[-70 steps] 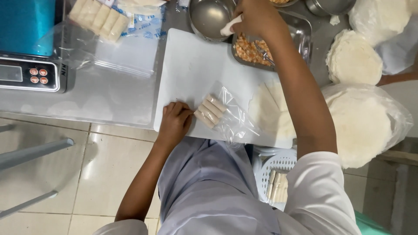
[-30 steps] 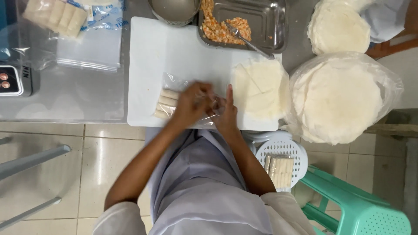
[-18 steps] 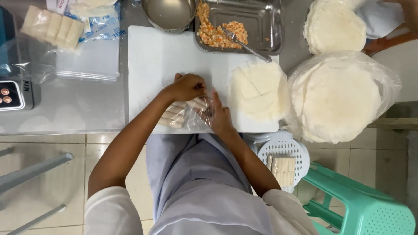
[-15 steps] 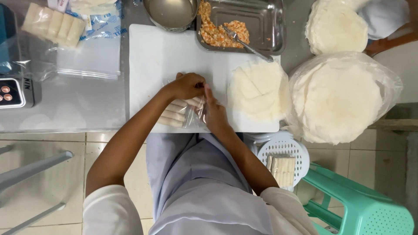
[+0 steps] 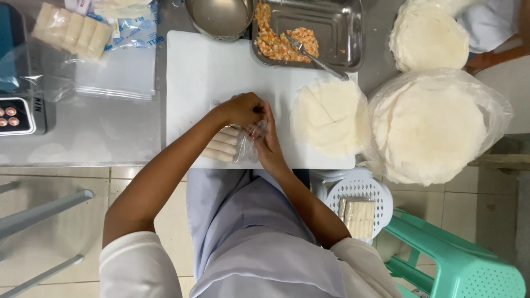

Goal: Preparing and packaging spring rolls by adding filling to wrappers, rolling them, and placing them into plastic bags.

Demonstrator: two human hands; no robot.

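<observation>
A clear plastic bag [image 5: 245, 144] with several pale spring rolls [image 5: 222, 147] inside lies near the front edge of the white cutting board [image 5: 204, 72]. My left hand [image 5: 241, 108] pinches the bag's open end from above. My right hand [image 5: 269, 144] grips the same end from the right, thumb pointing up beside the left hand. The two hands touch over the bag's mouth, and the rolls stick out to the left beneath my left wrist.
A stack of round wrappers [image 5: 329, 115] lies on the board's right. Behind are a metal tray of orange filling [image 5: 287, 40] with a spoon [image 5: 316, 57], and a metal bowl [image 5: 221, 16]. More wrapper stacks [image 5: 430, 124] sit right. Packed rolls [image 5: 70, 30], empty bags [image 5: 116, 72] and a scale [image 5: 19, 113] are left. A white basket [image 5: 358, 207] and green stool [image 5: 458, 262] stand below.
My right hand came back from the bowl to the bag. Both hands closed in on the bag's open end, and the bag shifted slightly toward me.
</observation>
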